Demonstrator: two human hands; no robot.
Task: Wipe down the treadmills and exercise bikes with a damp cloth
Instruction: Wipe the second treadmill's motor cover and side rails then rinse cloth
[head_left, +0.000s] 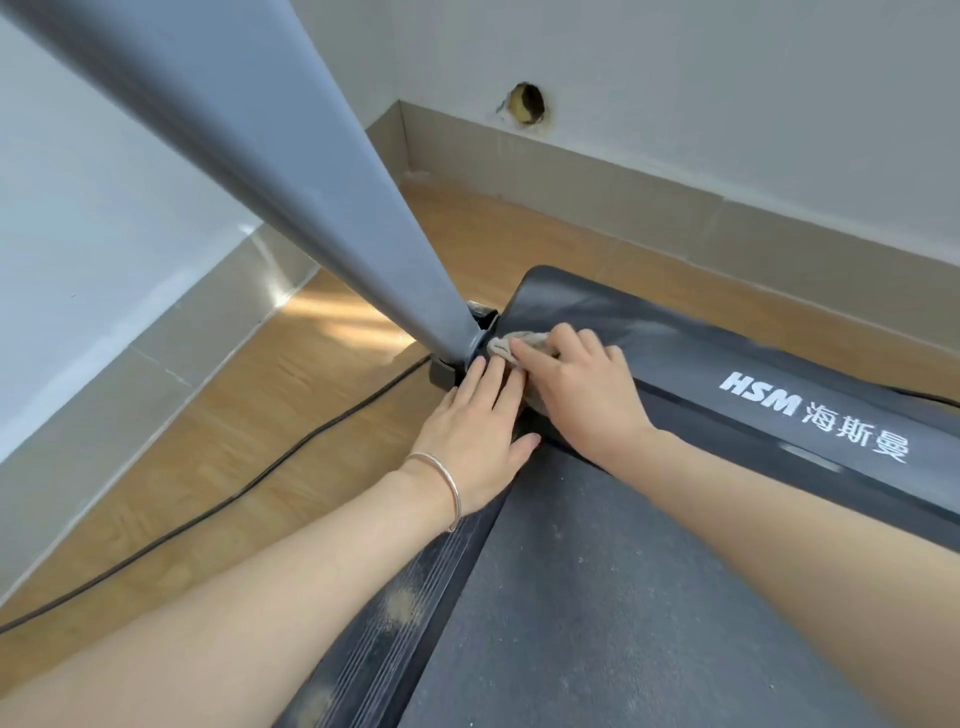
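The cloth (519, 343) is bunched under my right hand (576, 384), on the corner of the treadmill's black motor cover (727, 353), right against the foot of the grey upright post (291, 171). My right fingers (530, 358) are curled over it, gripping and pressing it down. My left hand (475, 431) lies flat beside it, fingers straight, holding nothing.

The likeliest snag, I think, is the black bracket (480, 317) at the post's base: a loose fold could catch in that joint if I push further in. If the cloth is too wet, water could seep into the cover's seam. The side rail (400, 608) looks thick with pale dust, which a damp cloth may smear. The power cable (234, 499) on the floor (260, 405) sits near my left arm, so a careless drag could tug it.
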